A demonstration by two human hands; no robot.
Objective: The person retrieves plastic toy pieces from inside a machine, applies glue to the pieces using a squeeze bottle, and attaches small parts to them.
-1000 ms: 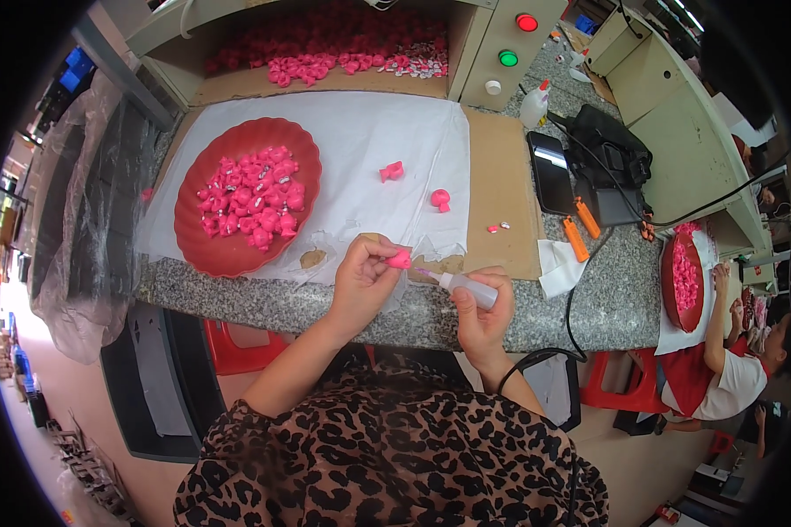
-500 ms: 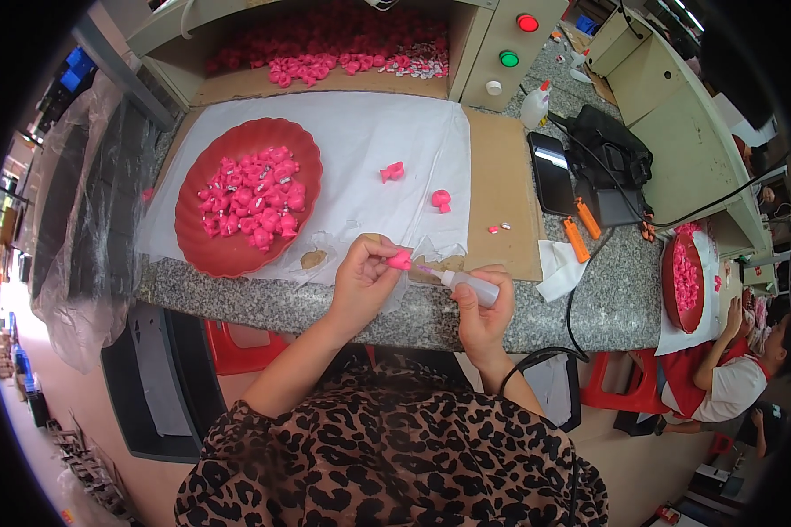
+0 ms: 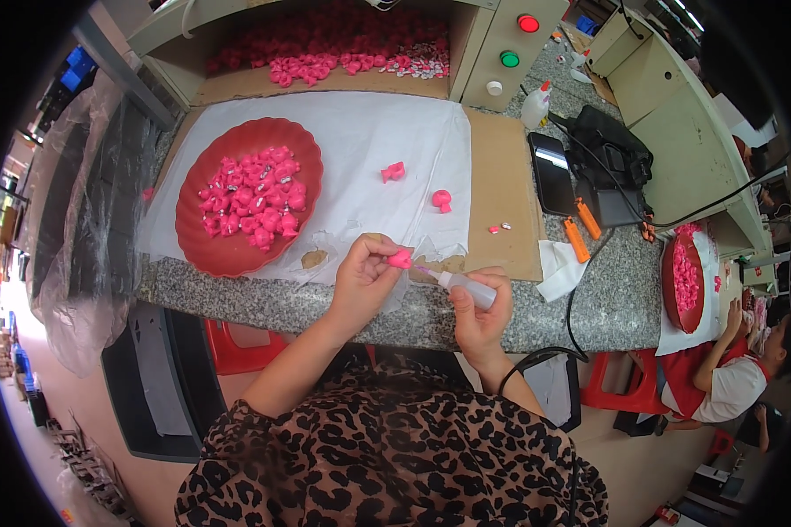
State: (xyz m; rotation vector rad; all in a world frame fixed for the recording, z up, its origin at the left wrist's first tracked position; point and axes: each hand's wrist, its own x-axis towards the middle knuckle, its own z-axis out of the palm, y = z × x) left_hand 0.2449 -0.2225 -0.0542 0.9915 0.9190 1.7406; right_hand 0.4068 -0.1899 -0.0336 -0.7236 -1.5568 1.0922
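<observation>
Between its fingertips my left hand (image 3: pixel 364 279) pinches a small pink figure (image 3: pixel 400 258) above the near edge of the worktop. My right hand (image 3: pixel 485 314) is wrapped round a small translucent squeeze bottle (image 3: pixel 468 288), tilted so that its thin nozzle points left at the figure. The nozzle tip is close to the figure; whether they touch I cannot tell. Two more pink pieces, one (image 3: pixel 394 172) farther back and one (image 3: pixel 441 201) nearer, lie on the white paper (image 3: pixel 360 132). A red scalloped tray (image 3: pixel 193 206) at the left holds a heap of similar pink pieces.
Many pink pieces fill the opening of the machine (image 3: pixel 479 79) at the back. A phone (image 3: pixel 550 171), black bag (image 3: pixel 608 145), orange-handled tools (image 3: pixel 576 239) and white bottle (image 3: pixel 535 105) lie or stand on the right. A black cable runs past my right forearm. A co-worker (image 3: pixel 721 378) sits far right.
My right hand and the squeeze bottle have shifted very slightly left and down. My left hand keeps the pink figure in nearly the same place.
</observation>
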